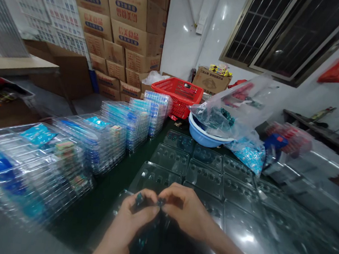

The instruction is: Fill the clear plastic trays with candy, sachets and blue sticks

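My left hand (136,214) and my right hand (186,211) meet fingertip to fingertip above the dark green table. Between them they pinch a small dark piece (161,201), too small and blurred to name. Another small teal piece (139,198) shows within the curled fingers of my left hand. Beneath and beyond the hands, shallow clear plastic trays (205,177) with moulded hollows lie in rows. A further clear tray (158,176) lies just past my fingertips.
Stacks of clear packs (107,144) with blue contents line the table's left side. A red basket (178,89) and a light blue basin (206,139) under a clear plastic bag (235,105) stand at the back. Cardboard cartons (127,13) rise behind; blue-wrapped packets (250,151) lie beside the basin.
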Motion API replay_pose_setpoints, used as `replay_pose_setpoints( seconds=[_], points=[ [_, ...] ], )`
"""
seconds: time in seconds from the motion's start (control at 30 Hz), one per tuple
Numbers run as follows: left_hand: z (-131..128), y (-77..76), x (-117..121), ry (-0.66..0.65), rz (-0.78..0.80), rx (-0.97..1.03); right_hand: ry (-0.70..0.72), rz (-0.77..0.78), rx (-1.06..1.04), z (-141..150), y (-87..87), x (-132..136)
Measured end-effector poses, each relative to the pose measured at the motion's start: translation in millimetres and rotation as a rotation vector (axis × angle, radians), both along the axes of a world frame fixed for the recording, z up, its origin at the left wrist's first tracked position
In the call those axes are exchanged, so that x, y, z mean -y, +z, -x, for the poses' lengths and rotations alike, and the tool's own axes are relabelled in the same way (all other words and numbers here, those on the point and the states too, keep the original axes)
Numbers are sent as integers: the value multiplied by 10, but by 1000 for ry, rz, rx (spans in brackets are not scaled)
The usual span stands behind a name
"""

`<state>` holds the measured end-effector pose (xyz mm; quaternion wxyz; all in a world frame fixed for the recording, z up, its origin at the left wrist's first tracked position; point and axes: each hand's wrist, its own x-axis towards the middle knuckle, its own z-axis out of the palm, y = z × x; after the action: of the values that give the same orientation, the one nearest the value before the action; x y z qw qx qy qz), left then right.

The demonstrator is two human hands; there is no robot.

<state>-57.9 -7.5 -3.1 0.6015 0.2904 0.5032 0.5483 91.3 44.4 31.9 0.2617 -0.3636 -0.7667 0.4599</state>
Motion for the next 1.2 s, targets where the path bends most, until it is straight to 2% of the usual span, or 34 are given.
replay_pose_setpoints(
  seconds=[0.17,0.3,0.37,0.47,0.53,0.6,0.73,0.87,1.07,1.2],
  points=[
    [14,23,1,-7,-17,-29,4,-22,-9,-8,48,47],
    [-6,59,-2,-43,42,85,9,-239,83,-19,87,72],
    [-16,52,-5,-61,59,115,62,-345,158,-28,110,68],
    [-22,15,-2,-91,53,98,143,-365,213,-44,131,44],
    [-19,4,10,-82,39,61,134,-305,194,-49,121,21],
    [-13,21,29,-60,30,20,96,-177,123,-49,94,-3],
    [-12,101,62,-70,-3,21,39,123,-141,-30,19,-20],
    [-31,115,53,-56,-57,18,0,332,-308,22,-67,39],
    [-60,88,38,37,92,59,-164,412,-420,126,-202,123],
    [-65,112,45,15,94,97,-215,438,-482,189,-152,164]
  ],
)
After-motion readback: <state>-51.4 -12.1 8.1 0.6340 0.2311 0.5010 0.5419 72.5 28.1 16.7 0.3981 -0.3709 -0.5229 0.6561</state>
